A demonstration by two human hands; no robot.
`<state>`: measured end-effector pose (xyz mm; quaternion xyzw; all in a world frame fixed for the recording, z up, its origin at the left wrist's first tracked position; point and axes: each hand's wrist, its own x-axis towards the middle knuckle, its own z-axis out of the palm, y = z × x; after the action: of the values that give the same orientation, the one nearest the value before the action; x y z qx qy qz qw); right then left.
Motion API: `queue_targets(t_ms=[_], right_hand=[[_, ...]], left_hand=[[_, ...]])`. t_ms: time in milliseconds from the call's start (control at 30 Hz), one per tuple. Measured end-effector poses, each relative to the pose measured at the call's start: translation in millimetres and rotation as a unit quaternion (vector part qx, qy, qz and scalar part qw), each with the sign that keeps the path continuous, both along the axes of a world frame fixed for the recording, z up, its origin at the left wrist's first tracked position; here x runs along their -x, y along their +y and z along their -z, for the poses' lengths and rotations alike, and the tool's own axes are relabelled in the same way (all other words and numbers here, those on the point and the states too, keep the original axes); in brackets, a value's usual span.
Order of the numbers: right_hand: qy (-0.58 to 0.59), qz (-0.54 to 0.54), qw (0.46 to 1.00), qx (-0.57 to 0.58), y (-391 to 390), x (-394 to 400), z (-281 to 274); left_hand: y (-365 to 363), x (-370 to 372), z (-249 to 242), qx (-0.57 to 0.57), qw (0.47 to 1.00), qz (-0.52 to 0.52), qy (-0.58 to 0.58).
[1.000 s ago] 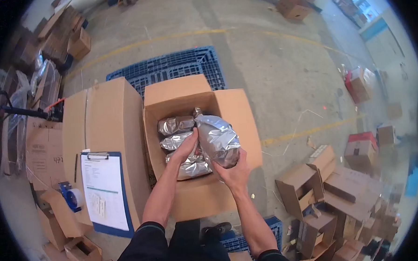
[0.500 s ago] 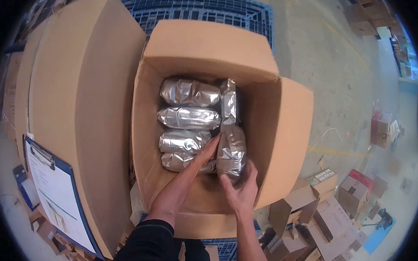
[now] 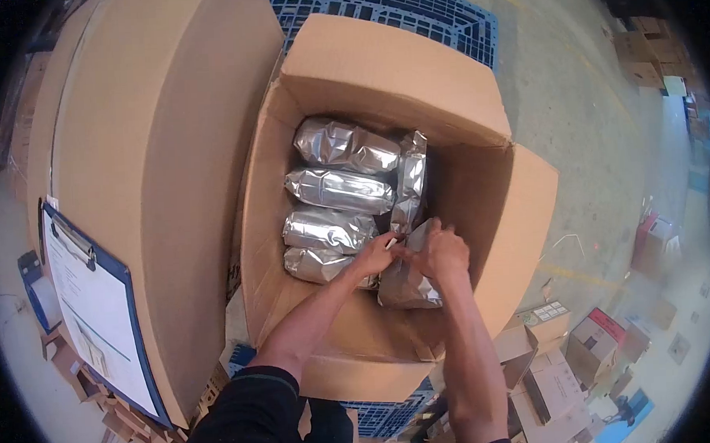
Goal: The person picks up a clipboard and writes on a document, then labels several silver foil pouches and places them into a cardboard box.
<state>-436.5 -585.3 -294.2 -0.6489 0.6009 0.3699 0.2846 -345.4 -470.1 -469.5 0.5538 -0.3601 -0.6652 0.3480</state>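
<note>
An open cardboard box (image 3: 338,373) holds several silver foil bags, with a row of them on the left, such as the crinkled foil bag (image 3: 341,186). Another narrow foil bag (image 3: 411,179) stands on edge at right of the row. In front of it lies a foil bag (image 3: 405,286), partly covered by my hands. My right hand (image 3: 442,253) is closed over its upper part, fingers bent down. Beside it, my left hand (image 3: 376,254) has its fingers pinched together at the same bag's upper left edge; the fingertips are partly hidden.
A tall closed carton (image 3: 201,149) stands against the box on the left, with a clipboard (image 3: 97,312) and printed sheet on its side. Blue plastic pallets (image 3: 409,13) lie behind. Several cartons (image 3: 552,387) are scattered on the floor at right.
My right hand has moved from the front end of the foil bag up to its far end. The bag now leans flatter. The view has shifted, so the box appears tilted and further right.
</note>
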Motion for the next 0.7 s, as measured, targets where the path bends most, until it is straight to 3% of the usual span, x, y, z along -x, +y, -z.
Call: queue_targets(t_ms=[33, 67, 100, 167, 233, 300, 433, 467, 533, 600, 667, 700], right_hand=[[0.002, -0.004, 1.0, -0.005, 1.2, 9.6, 6.8], [-0.006, -0.007, 1.0, 0.001, 3.1, 23.1, 18.5], [-0.013, -0.009, 1.0, 0.01, 2.3, 30.3, 24.7], [-0.026, 0.006, 1.0, 0.009, 0.0, 28.7, 23.8], [-0.034, -0.002, 0.999, -0.004, 2.9, 35.3, 43.7], [-0.025, -0.009, 1.0, 0.004, 5.0, 26.9, 26.6], [0.009, 0.011, 1.0, 0.011, 21.3, -5.0, -10.2], [0.005, 0.022, 1.0, 0.015, 27.5, -6.2, -11.2], [-0.027, 0.043, 0.998, 0.035, 43.4, 7.9, -9.6], [-0.064, 0.067, 0.994, 0.066, 69.0, 20.5, -5.2], [-0.071, 0.083, 0.991, 0.076, 116.5, 35.3, 16.6], [-0.156, 0.096, 0.979, 0.093, 148.4, 47.6, 34.7]], left_hand=[[5.0, -8.5, -2.4, -0.034, 0.982, 0.146, -0.111], [9.6, -15.0, -5.6, -0.065, 0.93, 0.29, -0.215], [19.7, -16.8, -2.9, -0.065, 0.932, 0.288, -0.211], [43.2, -16.4, 6.6, 0.065, 0.857, 0.412, -0.303], [33.9, -19.7, -4.3, 0.08, 0.832, 0.448, -0.317], [18.6, -17.1, -20.7, 0.064, 0.737, 0.576, -0.347], [55.5, 20.7, 67.4, 0.002, 0.768, 0.489, -0.413], [72.8, 31.1, 96.9, 0.08, 0.772, 0.451, -0.441], [78.4, 41.9, 84.4, 0.152, 0.773, 0.409, -0.46], [32.4, 32.9, 0.6, 0.009, 0.633, 0.604, -0.484], [22.9, 28.7, -15.8, 0.016, 0.633, 0.604, -0.483], [21.6, 25.2, -20.7, 0.02, 0.634, 0.606, -0.48]])
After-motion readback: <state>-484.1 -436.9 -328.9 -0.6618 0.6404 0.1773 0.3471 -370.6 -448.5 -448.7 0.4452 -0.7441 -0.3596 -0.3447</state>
